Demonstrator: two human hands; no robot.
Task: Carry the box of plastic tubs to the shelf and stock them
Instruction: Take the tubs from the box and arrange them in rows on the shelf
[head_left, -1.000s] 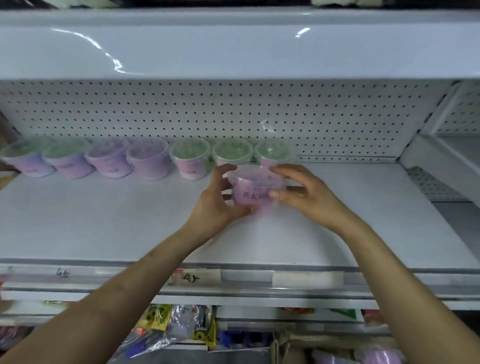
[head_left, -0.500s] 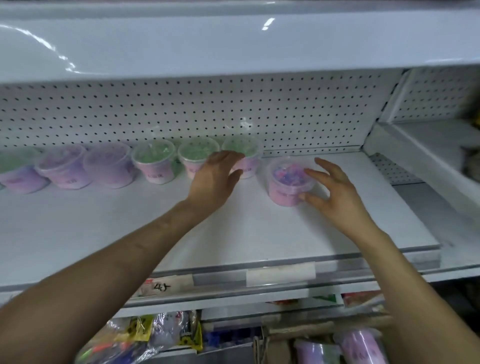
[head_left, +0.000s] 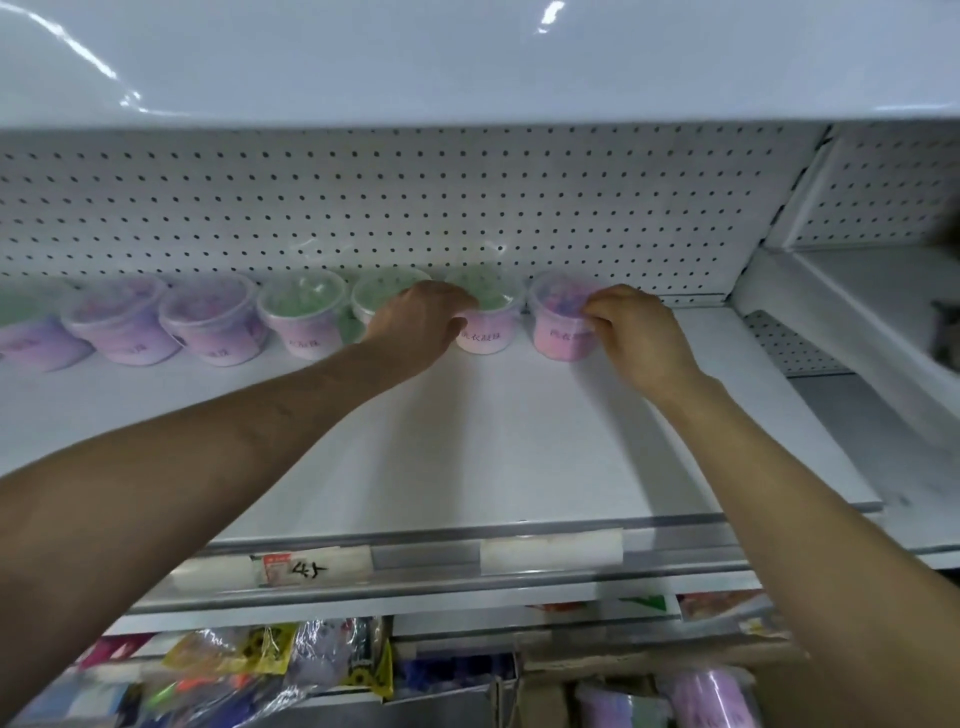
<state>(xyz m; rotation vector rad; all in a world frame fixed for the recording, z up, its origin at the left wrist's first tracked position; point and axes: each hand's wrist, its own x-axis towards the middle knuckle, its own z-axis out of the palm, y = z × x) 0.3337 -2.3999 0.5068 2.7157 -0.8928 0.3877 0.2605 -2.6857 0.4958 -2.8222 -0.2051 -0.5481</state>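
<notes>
We're seating the pink tub (head_left: 558, 343) at the row's right end, back of the shelf (head_left: 519, 441), right grip (head_left: 641, 332) pinching its rim. The left grip (head_left: 418, 325) is resting at the neighbouring tub (head_left: 491, 340); closed or not, we can't tell. Likely light, thin-walled, slick: we're favouring the stiffer rim.

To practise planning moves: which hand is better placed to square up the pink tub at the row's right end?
Probably right: the right hand is on the pink tub, while the left hand sits among the green-lidded tubs further left.
</notes>
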